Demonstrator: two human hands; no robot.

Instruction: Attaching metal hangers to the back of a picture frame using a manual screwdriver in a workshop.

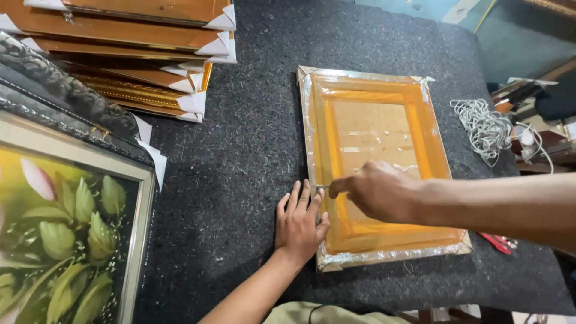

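At the centre of the dark felt table (240, 120) lies the wrapped orange picture frame (378, 162), face up in clear film with cardboard corner guards. My left hand (300, 223) lies flat, fingers together, on the felt against the frame's nine o'clock edge, steadying it. My right hand (379, 191) reaches across from three o'clock, thumb and forefinger pinched together at that same edge; whatever small thing they grip is hidden, so I cannot tell what it is. I judge I am working the film along this side rail, and the next move wants a steady pull or press along the edge while the flat hand keeps the frame from sliding. Room is fair: bare felt runs toward twelve and six o'clock. At ten o'clock sits a stack of wooden frames (132, 48), at eight a flower painting (66, 234), at three a coil of white cord (486, 129), and at four a red-handled tool (497, 242)
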